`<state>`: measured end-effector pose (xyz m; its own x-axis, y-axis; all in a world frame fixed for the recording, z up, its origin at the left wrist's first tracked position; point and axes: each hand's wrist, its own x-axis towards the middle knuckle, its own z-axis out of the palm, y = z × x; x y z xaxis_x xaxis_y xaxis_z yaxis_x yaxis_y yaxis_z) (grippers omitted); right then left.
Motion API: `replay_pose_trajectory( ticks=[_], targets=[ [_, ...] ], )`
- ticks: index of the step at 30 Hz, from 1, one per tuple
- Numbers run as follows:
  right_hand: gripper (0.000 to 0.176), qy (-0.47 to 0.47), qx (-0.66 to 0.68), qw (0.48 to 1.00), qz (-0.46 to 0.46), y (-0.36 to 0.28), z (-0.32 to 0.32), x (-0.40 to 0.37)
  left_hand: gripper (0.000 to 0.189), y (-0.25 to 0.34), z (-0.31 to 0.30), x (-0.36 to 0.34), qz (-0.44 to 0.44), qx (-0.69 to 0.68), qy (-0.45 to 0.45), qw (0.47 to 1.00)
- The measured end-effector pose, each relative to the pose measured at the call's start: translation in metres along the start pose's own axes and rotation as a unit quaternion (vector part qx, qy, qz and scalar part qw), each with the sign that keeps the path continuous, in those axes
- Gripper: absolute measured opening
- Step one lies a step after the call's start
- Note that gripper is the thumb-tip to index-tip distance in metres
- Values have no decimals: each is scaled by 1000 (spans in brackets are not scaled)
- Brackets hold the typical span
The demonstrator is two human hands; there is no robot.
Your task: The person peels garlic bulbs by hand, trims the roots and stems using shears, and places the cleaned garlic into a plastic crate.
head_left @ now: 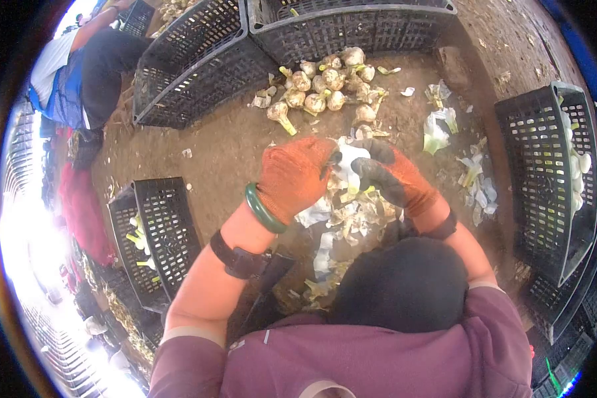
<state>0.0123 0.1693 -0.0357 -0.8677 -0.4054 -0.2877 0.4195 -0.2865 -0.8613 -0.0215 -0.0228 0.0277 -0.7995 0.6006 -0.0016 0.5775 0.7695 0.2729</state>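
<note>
A white garlic bulb is between my two hands, over a litter of peeled skins. My left hand, in an orange glove with dark fingertips, is closed at the bulb's left side. On the other side, my right hand has its dark-coated glove fingers curled around the bulb. The fingertips partly cover it, and its stem end is hard to make out. Just beyond my hands lies a heap of unpeeled garlic bulbs with short cut stems. Peeled garlic skins are scattered below my hands.
Black plastic crates stand around me: a large crate at the back, another at back left, a small crate with stems at left, and a crate with white bulbs at right. A person sits at upper left.
</note>
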Motion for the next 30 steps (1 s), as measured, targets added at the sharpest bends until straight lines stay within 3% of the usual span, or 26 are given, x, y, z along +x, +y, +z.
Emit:
replay_pose_trajectory(
  ticks=[4,6,7,8,10,11,12,13,14,15,16,17,19,21,23,24,26,28,30],
  targets=[
    [35,-134,-93,985,56,-5,-2,-3,23,-9,0,8,105,31,26,994],
    [33,-132,-60,989,26,-10,5,-1,25,-19,13,12,-3,-82,31,996],
    [33,-84,-30,996,4,-7,5,0,26,-23,16,15,-53,-136,37,989],
    [33,-35,0,999,-19,-5,4,1,28,-25,17,13,-146,-255,-7,956],
    [33,19,-26,999,-43,1,1,3,31,-12,8,-3,-322,-470,-99,816],
    [34,38,-17,998,-56,12,0,7,34,-7,23,-13,-157,-466,-78,867],
    [35,54,-8,996,-68,15,4,9,33,-5,27,-17,-170,-490,-91,850],
    [37,85,-50,993,-62,-1,8,4,32,-3,28,-20,-183,-514,-102,832],
    [39,78,-200,976,-45,7,-1,9,31,-2,29,-23,-196,-538,-114,812],
    [42,70,-349,934,-26,24,-20,18,31,2,17,-23,-234,-603,-134,751],
    [46,63,-488,871,-7,39,-37,21,31,5,11,-24,-249,-612,-129,739],
    [66,-2,-567,821,70,45,-48,20,31,6,6,-25,-264,-620,-123,728],
    [69,2,-559,828,35,21,-45,3,31,-2,13,-24,-243,-577,-112,772],
    [68,18,-322,947,-9,4,-30,-5,32,-1,20,-19,-216,-508,-98,828],
    [67,14,-91,994,-55,7,-15,3,30,-4,46,-15,-138,-457,-42,878],
    [59,60,-56,996,19,-17,-1,0,30,-5,43,-12,-192,-511,-41,837],
    [42,141,140,980,-11,-6,-31,4,30,-16,32,-7,-294,-608,-40,737],
    [43,110,303,929,-182,-32,-62,-25,32,-44,36,-11,-368,-561,-58,740],
    [46,-6,377,869,-319,-75,-68,-36,33,-64,43,-24,-409,-530,-60,741]
  ],
)
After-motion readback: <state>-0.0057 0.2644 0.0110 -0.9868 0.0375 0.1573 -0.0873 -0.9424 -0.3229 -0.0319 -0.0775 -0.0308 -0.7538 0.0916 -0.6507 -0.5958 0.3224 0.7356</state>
